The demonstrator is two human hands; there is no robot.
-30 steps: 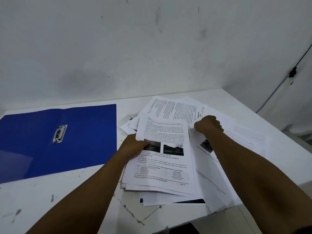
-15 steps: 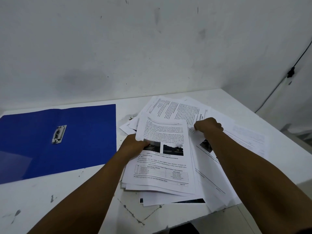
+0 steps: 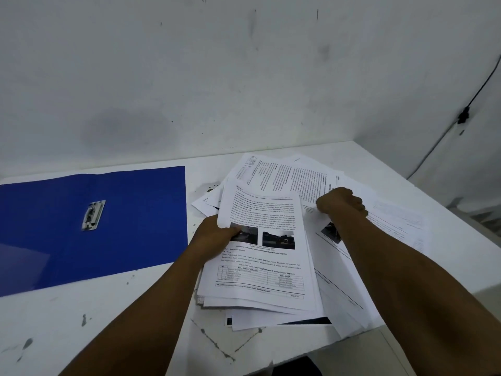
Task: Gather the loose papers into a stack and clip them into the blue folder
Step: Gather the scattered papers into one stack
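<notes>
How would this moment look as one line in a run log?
left hand: grips papers | right hand: grips far sheets | blue folder: open, empty

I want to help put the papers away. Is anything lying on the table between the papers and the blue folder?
Nothing visible does. The papers lie right of the open blue folder, with only bare table between. The left hand and right hand already grip sheets. The folder's clip is uncovered.
</notes>
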